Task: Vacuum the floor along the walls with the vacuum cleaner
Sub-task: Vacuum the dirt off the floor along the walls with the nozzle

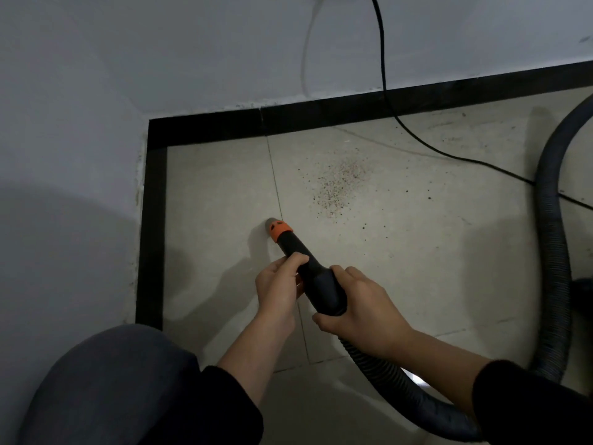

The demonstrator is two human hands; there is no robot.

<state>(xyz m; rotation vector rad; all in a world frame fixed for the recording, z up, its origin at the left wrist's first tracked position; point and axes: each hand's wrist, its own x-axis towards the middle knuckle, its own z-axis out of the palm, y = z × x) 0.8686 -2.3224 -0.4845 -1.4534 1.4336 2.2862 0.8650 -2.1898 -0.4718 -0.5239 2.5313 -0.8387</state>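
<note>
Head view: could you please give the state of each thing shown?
nozzle: pointed down at the floor, left of the debris.
left hand: grips the nozzle tube.
right hand: grips the nozzle's rear, where the hose joins.
hose: looped on the floor at right.
debris: scattered, not yet sucked up.
power cord: hangs down the wall, trails across the floor.

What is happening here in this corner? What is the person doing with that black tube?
A person crouches in a room corner and holds the vacuum nozzle with both hands. The left hand grips it nearer the orange tip, and the right hand grips the thicker end, where the ribbed hose joins. The tip points down at the tiled floor near the black border. A patch of crumbs lies beyond it, not yet picked up.
</note>
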